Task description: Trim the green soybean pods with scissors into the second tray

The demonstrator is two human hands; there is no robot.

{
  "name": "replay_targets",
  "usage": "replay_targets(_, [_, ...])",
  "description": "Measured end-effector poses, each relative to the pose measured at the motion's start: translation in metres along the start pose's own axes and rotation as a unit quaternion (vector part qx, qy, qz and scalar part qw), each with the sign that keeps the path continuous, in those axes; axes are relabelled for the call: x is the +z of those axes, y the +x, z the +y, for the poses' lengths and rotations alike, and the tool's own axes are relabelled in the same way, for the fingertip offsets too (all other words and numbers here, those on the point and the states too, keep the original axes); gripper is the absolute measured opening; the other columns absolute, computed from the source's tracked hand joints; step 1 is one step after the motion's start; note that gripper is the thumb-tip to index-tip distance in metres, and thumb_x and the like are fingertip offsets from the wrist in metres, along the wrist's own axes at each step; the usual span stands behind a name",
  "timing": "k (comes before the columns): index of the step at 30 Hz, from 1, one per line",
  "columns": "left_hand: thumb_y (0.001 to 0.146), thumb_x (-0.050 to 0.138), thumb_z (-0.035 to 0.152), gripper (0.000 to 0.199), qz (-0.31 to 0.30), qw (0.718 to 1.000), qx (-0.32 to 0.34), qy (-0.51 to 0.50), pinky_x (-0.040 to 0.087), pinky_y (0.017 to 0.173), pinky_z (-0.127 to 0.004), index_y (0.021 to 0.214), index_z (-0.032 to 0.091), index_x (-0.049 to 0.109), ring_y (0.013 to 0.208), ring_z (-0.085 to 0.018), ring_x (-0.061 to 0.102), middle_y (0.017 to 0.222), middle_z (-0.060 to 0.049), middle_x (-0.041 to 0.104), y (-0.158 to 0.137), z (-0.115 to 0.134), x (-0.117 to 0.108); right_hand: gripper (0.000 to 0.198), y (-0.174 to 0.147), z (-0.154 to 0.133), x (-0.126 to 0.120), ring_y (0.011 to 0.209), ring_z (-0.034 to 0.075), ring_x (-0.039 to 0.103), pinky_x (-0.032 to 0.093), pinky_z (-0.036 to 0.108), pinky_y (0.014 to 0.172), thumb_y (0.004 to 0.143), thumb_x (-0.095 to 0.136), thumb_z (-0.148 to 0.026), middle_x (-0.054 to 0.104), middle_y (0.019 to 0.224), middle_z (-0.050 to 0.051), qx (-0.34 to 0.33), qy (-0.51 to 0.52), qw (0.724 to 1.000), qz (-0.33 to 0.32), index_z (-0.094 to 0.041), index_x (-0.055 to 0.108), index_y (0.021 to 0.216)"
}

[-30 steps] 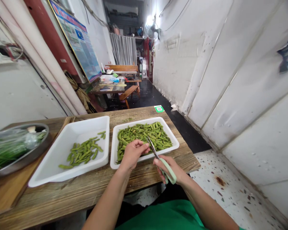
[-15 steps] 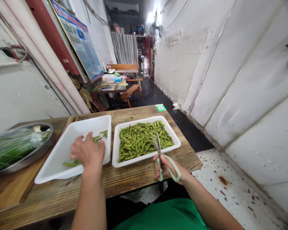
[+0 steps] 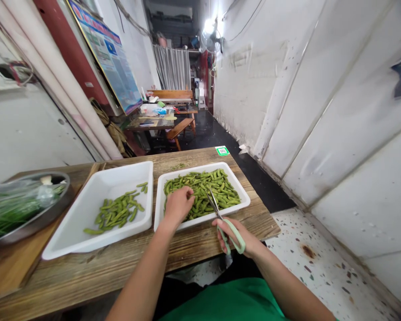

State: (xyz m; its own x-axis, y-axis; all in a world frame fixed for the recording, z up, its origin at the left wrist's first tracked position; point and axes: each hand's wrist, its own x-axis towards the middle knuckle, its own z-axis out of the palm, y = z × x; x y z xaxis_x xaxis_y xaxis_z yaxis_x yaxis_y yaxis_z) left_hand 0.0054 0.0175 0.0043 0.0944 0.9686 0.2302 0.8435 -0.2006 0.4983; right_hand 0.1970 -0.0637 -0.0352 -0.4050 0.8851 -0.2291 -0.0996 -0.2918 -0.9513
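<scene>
My left hand (image 3: 179,205) is over the near left part of the right-hand white tray (image 3: 245,201), its fingers curled together at the green soybean pods (image 3: 217,183) heaped there. Whatever may be between those fingertips is hidden. In my right hand (image 3: 249,238) is a pair of scissors with pale green handles (image 3: 239,238). The blades point up and away over the tray's near edge, slightly apart. To the left, a deeper white tray (image 3: 73,218) holds a smaller, loose pile of pods (image 3: 118,210).
A metal basin (image 3: 65,196) with bagged green vegetables (image 3: 16,214) stands at the far left on a wooden board (image 3: 16,272). Small green scraps (image 3: 178,166) and a QR-code card (image 3: 222,151) lie on the wooden table (image 3: 120,258). Another table (image 3: 150,124) and benches stand beyond.
My left hand has moved right, from the left tray to the pods in the right tray, and its spread fingers have curled. The scissors have tilted slightly left in my right hand.
</scene>
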Motion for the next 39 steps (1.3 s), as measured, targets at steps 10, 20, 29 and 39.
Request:
replay_targets(10, [0.066,0.061,0.036,0.025,-0.067,0.961,-0.020,-0.269,0.043,0.062,-0.026,0.078,0.015,0.069,0.066,-0.017,0.060,0.072,-0.004,0.069,-0.017,0.020,0.010,0.045,0.003,-0.005,0.001,0.037,0.006,0.046,0.038,0.018,0.034,0.069,0.057,-0.060,0.048,0.056,-0.005,-0.004,-0.036,0.999,0.014,-0.016,0.050,0.075])
replay_targets(20, [0.063,0.063,0.033,0.022,-0.065,0.948,-0.063,-0.306,0.043,0.057,-0.025,0.074,0.013,0.066,0.059,-0.015,0.058,0.065,-0.003,0.066,-0.019,0.025,0.007,0.049,-0.001,-0.010,0.005,0.041,0.008,0.049,0.039,0.019,0.038,0.074,0.050,-0.062,0.050,0.058,-0.004,-0.005,-0.005,1.000,-0.003,-0.015,0.051,0.087])
replay_targets(29, [0.066,0.061,0.033,0.024,-0.083,0.947,-0.053,-0.306,0.040,0.056,-0.024,0.078,0.012,0.064,0.059,-0.014,0.055,0.067,-0.003,0.063,-0.022,0.024,0.012,0.051,-0.002,-0.012,0.006,0.042,0.007,0.050,0.041,0.019,0.039,0.072,0.051,-0.063,0.050,0.060,-0.004,-0.002,-0.003,1.000,0.002,-0.015,0.051,0.089])
replay_targets(39, [0.065,0.063,0.033,0.024,-0.054,0.955,-0.047,-0.287,0.041,0.065,-0.027,0.078,0.015,0.068,0.067,-0.016,0.055,0.071,-0.003,0.064,-0.019,0.015,0.008,0.048,-0.001,-0.016,0.006,0.031,0.006,0.041,0.033,0.016,0.027,0.068,0.055,-0.063,0.043,0.047,-0.007,0.004,-0.093,0.995,0.033,-0.016,0.046,0.071])
